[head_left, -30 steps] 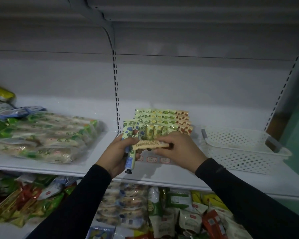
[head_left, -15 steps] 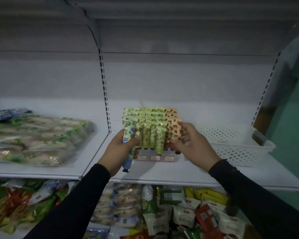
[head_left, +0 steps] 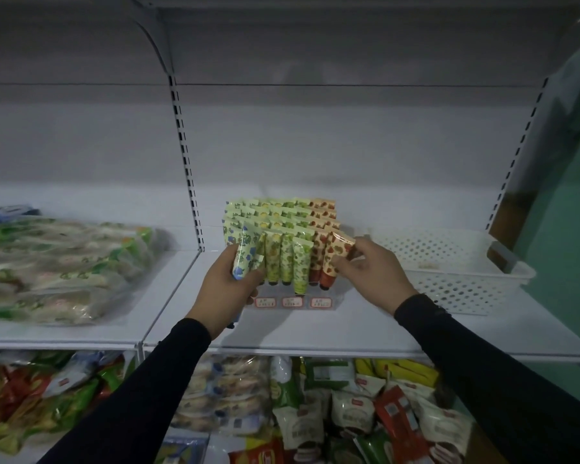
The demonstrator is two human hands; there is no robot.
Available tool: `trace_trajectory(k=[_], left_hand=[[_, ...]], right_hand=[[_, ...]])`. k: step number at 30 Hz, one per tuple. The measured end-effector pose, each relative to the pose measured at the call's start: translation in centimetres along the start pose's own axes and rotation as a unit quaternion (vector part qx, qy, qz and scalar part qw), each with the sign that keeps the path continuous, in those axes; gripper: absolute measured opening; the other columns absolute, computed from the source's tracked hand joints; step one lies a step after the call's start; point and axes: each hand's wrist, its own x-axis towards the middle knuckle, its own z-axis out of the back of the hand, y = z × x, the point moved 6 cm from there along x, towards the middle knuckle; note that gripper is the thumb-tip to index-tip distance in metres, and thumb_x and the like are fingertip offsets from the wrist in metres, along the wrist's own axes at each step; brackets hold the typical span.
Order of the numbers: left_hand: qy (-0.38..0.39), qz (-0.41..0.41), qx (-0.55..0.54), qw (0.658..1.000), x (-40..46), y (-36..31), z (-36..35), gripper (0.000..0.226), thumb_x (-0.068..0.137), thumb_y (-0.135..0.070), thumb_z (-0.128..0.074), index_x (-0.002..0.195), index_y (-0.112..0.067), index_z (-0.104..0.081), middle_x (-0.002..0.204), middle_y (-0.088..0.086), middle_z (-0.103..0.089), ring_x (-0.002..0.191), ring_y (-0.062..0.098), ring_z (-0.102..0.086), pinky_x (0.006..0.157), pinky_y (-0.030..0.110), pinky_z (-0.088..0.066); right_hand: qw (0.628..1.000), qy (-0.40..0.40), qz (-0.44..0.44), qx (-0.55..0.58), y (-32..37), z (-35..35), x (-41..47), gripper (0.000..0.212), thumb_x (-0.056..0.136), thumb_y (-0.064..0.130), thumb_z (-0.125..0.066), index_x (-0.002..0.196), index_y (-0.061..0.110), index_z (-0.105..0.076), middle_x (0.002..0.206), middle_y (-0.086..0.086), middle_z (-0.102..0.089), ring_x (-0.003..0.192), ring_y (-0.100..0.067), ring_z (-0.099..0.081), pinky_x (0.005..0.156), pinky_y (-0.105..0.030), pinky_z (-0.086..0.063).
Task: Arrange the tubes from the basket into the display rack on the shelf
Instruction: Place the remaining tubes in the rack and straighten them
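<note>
1. Head view: our left hand (head_left: pixel 222 289) grips a blue-flowered tube (head_left: pixel 246 254) just left of the display rack (head_left: pixel 292 301) on the shelf (head_left: pixel 349 329).
2. Our right hand (head_left: pixel 370 276) pinches an orange tube (head_left: pixel 340 246) at the rack's right front column.
3. The white basket (head_left: pixel 456 289) sits right of the rack.

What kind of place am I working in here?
Most likely a shop aisle: white metal shelving with slotted uprights, a rack of tubes fronted by small price labels, and bagged snacks piled on the shelf below.
</note>
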Motion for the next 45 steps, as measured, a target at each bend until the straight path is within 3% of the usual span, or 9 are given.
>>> trace_trajectory(k=[6,10,24,29,32,36,39,42,45], left_hand=[[0.008,0.014,-0.009,1.000,-0.2,0.9,0.0,0.017,0.092,-0.010,-0.061,0.100,-0.025,-0.059,0.073,-0.005,-0.062,0.061,0.017,-0.054,0.059,0.032,-0.052],[0.016,0.007,-0.002,1.000,-0.2,0.8,-0.2,0.017,0.093,-0.009,-0.060,0.100,-0.024,-0.058,0.070,-0.010,-0.061,0.058,0.013,-0.053,0.057,0.028,-0.051],[0.014,0.017,-0.009,1.000,-0.1,1.2,0.1,0.018,0.093,-0.011,-0.061,0.103,-0.025,-0.059,0.079,0.003,-0.062,0.061,0.017,-0.056,0.059,0.030,-0.051],[0.018,0.004,0.000,1.000,0.0,0.8,-0.2,0.018,0.092,-0.009,-0.059,0.101,-0.025,-0.058,0.081,0.002,-0.063,0.060,0.016,-0.056,0.057,0.028,-0.052],[0.016,-0.003,-0.004,1.000,0.2,0.3,-0.4,0.020,0.093,-0.010,-0.060,0.097,-0.029,-0.058,0.076,-0.006,-0.065,0.057,0.014,-0.056,0.055,0.026,-0.050],[0.021,-0.009,0.005,1.000,0.3,0.0,-0.7,0.019,0.093,-0.012,-0.060,0.101,-0.028,-0.056,0.076,-0.009,-0.061,0.054,0.012,-0.055,0.054,0.024,-0.048],[0.023,-0.006,0.012,1.000,0.2,0.1,-1.0,0.020,0.093,-0.013,-0.060,0.106,-0.028,-0.057,0.074,-0.012,-0.060,0.056,0.011,-0.056,0.055,0.023,-0.049],[0.032,0.002,0.007,0.999,0.1,0.6,-1.2,0.021,0.093,-0.014,-0.060,0.109,-0.028,-0.058,0.080,-0.008,-0.061,0.060,0.015,-0.057,0.059,0.031,-0.053],[0.038,0.005,0.012,0.999,0.1,0.8,-1.3,0.021,0.093,-0.016,-0.060,0.111,-0.028,-0.058,0.084,-0.002,-0.060,0.060,0.015,-0.057,0.059,0.030,-0.052]], right_hand=[[1.000,-0.013,0.007,0.009,0.3,-0.4,0.5,0.022,0.090,0.028,-0.067,0.104,0.012,-0.062,0.091,0.006,-0.062,0.081,0.001,-0.057,0.063,-0.005,-0.041],[1.000,-0.005,0.028,0.001,1.0,-0.3,0.4,0.014,0.091,0.023,-0.066,0.103,0.014,-0.065,0.083,0.012,-0.061,0.073,0.007,-0.056,0.060,0.000,-0.039],[0.999,-0.017,0.048,-0.019,1.8,-0.7,0.5,0.019,0.091,0.024,-0.065,0.101,0.008,-0.065,0.088,0.002,-0.067,0.074,0.002,-0.061,0.062,-0.004,-0.045],[0.999,-0.001,0.034,-0.038,1.6,-1.9,0.5,0.021,0.092,0.026,-0.064,0.096,0.006,-0.063,0.087,-0.005,-0.069,0.080,-0.017,-0.067,0.076,-0.034,-0.055],[0.998,0.003,0.035,-0.060,1.9,-2.1,0.6,0.018,0.092,0.027,-0.064,0.093,0.009,-0.062,0.082,-0.003,-0.068,0.077,-0.018,-0.067,0.074,-0.040,-0.055],[0.998,0.007,0.018,-0.058,2.1,-2.2,0.7,0.020,0.092,0.027,-0.064,0.092,0.007,-0.062,0.082,-0.004,-0.067,0.079,-0.020,-0.066,0.081,-0.038,-0.052],[0.998,0.001,0.007,-0.062,2.1,-1.8,0.5,0.021,0.091,0.025,-0.065,0.089,0.005,-0.061,0.082,-0.007,-0.068,0.080,-0.022,-0.063,0.087,-0.027,-0.033],[0.999,-0.012,0.004,-0.042,2.0,-1.6,0.5,0.022,0.090,0.024,-0.067,0.090,0.002,-0.062,0.083,-0.009,-0.067,0.081,-0.022,-0.063,0.072,-0.023,-0.040],[0.998,-0.001,0.020,-0.051,1.8,-2.0,0.3,0.022,0.089,0.024,-0.068,0.089,0.003,-0.060,0.083,-0.009,-0.066,0.081,-0.024,-0.063,0.072,-0.031,-0.050]])
